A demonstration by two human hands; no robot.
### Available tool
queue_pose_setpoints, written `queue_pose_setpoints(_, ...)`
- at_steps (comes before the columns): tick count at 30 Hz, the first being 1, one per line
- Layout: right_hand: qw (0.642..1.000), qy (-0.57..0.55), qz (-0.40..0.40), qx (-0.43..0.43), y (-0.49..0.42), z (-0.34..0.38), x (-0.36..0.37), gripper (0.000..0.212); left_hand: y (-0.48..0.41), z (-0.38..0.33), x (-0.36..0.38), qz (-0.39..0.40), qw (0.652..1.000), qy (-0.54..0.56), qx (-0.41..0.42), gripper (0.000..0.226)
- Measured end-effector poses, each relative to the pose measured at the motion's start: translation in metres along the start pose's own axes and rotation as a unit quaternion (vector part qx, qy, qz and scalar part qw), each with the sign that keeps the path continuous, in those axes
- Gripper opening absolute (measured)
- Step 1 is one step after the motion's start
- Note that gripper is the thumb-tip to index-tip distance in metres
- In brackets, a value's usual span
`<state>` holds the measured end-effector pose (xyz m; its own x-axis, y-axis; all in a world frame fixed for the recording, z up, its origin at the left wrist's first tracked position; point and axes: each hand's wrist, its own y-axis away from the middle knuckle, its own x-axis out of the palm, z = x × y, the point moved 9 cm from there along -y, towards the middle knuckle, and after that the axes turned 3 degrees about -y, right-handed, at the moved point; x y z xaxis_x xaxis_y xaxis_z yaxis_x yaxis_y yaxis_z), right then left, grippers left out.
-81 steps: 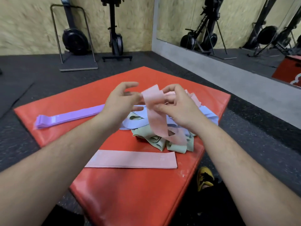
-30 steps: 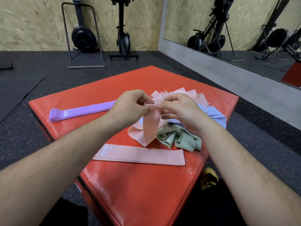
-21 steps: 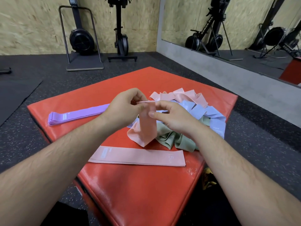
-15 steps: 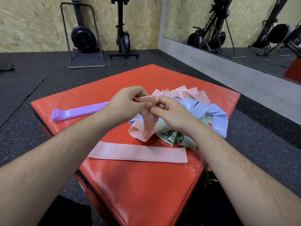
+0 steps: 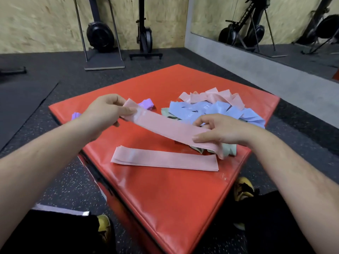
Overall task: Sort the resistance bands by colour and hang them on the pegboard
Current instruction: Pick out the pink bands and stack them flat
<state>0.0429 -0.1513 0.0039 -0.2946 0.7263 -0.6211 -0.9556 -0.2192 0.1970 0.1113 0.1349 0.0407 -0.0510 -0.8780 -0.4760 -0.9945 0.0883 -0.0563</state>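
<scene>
a gym: rowing machines point(image 5: 100, 36) against a chipboard wall point(image 5: 40, 21), wall mirror point(image 5: 275, 24), speckled rubber floor point(image 5: 69, 187).

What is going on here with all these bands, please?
A person is sorting resistance bands on a red mat. The left hand and right hand hold one pink resistance band near its ends, stretched out straight, close to a second pink band that lies flat on the mat. A purple band lies beyond the left hand, and a mixed heap of blue, pink and green bands waits unsorted.
</scene>
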Motion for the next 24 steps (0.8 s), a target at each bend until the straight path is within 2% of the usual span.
queue_pose_setpoints(4,0.998,0.054,0.0,0.012,0.005,-0.02,0.008,0.02,0.012,0.03,0.002,0.028,0.994,-0.097,-0.028,0.015)
queue_pose_setpoints(8,0.987,0.159,-0.018,-0.017,0.005,-0.019,0.022,0.021,0.024,0.047,0.019,0.075,0.98,-0.183,0.012,0.026)
queue_pose_setpoints(11,0.972,0.234,-0.006,-0.018,0.0,-0.019,0.035,0.022,0.03,0.047,0.03,0.089,0.946,-0.304,0.068,0.032)
queue_pose_setpoints(15,0.954,0.301,0.005,-0.006,-0.007,-0.028,0.051,0.029,0.032,0.051,0.038,0.102,0.914,-0.378,0.103,0.017)
queue_pose_setpoints(19,0.939,0.343,0.002,-0.033,-0.006,-0.023,0.057,0.035,0.03,0.057,0.044,0.089,0.867,-0.475,0.118,0.016)
queue_pose_setpoints(21,0.921,0.386,0.002,-0.053,-0.002,-0.017,0.056,0.038,0.035,0.052,0.055,0.1,0.858,-0.484,0.14,0.029)
queue_pose_setpoints(24,0.915,0.398,0.008,-0.065,0.006,-0.013,0.052,0.049,0.048,0.045,0.088,0.199,0.86,-0.436,0.176,0.068)
